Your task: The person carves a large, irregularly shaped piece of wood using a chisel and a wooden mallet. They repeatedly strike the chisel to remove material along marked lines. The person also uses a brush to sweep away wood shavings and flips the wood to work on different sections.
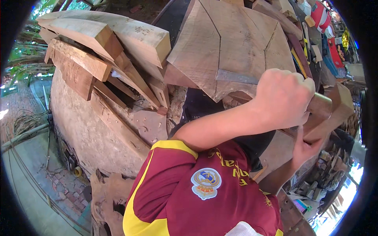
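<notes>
My left hand [281, 98] reaches across to the right in a fist, closed round a brown wooden piece [319, 106] whose blunt end sticks out past the fingers. Lower and further right, my right hand [308, 148] grips a pale wooden block [339, 104] along its lower edge, thumb up; its other fingers are mostly hidden. A broad wooden slab [240, 43] with dark drawn lines lies in front of me. On its near edge rests a flat grey metal strip [235, 76], its right end hidden by my left fist.
Several thick curved timber pieces [130, 37] are stacked at the left on a large pale wooden surface [82, 118] with shavings. Tools and offcuts crowd the far right, among them a red box [335, 53]. A knotty wood stump [108, 200] stands at the lower left.
</notes>
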`<state>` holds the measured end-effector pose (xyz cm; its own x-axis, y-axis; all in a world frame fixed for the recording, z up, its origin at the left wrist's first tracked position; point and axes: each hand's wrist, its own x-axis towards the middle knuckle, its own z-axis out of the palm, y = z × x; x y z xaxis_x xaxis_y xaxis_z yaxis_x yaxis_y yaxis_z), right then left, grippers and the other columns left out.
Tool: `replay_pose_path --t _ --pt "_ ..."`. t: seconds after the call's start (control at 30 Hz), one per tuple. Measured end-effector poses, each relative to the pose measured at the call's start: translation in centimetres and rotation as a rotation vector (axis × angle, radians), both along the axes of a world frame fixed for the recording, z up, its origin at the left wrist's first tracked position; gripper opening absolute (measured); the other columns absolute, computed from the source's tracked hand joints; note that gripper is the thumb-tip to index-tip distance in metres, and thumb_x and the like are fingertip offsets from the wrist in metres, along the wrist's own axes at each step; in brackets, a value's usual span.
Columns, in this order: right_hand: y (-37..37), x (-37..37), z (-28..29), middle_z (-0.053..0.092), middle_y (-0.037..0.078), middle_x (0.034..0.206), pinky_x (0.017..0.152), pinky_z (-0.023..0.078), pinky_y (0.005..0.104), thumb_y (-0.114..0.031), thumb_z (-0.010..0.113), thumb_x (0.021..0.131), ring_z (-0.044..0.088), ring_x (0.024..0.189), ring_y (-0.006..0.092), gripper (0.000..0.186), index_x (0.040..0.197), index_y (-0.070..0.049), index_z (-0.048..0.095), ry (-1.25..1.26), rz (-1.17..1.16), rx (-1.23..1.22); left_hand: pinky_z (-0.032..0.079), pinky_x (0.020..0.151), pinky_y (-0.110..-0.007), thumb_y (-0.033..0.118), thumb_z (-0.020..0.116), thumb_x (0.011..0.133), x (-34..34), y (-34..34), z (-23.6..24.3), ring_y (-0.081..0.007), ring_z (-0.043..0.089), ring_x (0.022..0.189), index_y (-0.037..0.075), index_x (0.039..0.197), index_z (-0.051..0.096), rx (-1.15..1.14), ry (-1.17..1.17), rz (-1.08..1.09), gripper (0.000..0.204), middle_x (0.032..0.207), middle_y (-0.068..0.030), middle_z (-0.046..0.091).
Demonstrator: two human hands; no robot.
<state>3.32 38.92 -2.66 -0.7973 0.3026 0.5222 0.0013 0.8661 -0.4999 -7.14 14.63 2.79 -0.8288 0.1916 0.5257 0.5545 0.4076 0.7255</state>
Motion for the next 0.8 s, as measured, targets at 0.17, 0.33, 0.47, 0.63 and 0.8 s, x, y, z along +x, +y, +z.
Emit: replay_pose_path --t 0.17,0.33,0.47,0.63,0.8 --pt "-4.0 -1.3 0.2 0.052 0.021 0.127 0.094 0.047 0.0387 -0.009 0.081 0.073 0.057 0.11 0.0299 0.065 0.126 0.005 0.046 0.5 0.095 -0.754 0.048 0.051 -0.04 0.022 0.072 0.053 0.2 0.5 -0.4 -0.0287 0.063 0.06 0.008 0.067 0.058 -0.018 0.0 0.013 0.024 0.064 -0.0094 0.06" --pt "-0.2 -0.6 1.5 0.056 0.02 0.122 0.095 0.047 0.0378 -0.006 0.081 0.072 0.057 0.108 0.027 0.057 0.119 0.004 0.051 0.113 -0.144 0.116 0.048 0.052 -0.04 0.022 0.072 0.053 0.0 0.6 -0.4 -0.029 0.063 0.061 0.008 0.068 0.058 -0.019 0.007 0.013 0.024 0.065 -0.0096 0.06" --pt "-0.6 -1.4 0.8 0.052 0.019 0.128 0.098 0.045 0.0385 -0.008 0.084 0.069 0.056 0.111 0.0269 0.066 0.122 0.006 0.048 0.431 0.026 -0.44 0.049 0.056 -0.039 0.02 0.071 0.055 0.2 0.3 -0.3 -0.0282 0.064 0.062 0.006 0.072 0.061 -0.034 -0.009 -0.029 0.024 0.067 -0.0113 0.063" --pt "-2.2 -0.5 -0.4 0.05 0.021 0.129 0.099 0.044 0.0403 -0.01 0.082 0.072 0.053 0.115 0.0285 0.076 0.131 0.007 0.037 0.081 -0.01 0.169 0.048 0.054 -0.039 0.02 0.072 0.054 -0.1 0.4 -0.5 -0.0284 0.064 0.062 0.007 0.07 0.06 -0.061 -0.028 0.005 0.024 0.066 -0.0104 0.062" --pt "-4.6 -1.4 0.6 0.048 0.021 0.131 0.1 0.042 0.0391 -0.009 0.08 0.074 0.051 0.117 0.0273 0.079 0.136 0.007 0.034 0.31 -0.023 -0.393 0.048 0.051 -0.041 0.02 0.072 0.053 0.1 0.8 -0.8 -0.0296 0.063 0.06 0.009 0.066 0.057 -0.02 0.004 0.03 0.023 0.063 -0.0089 0.059"
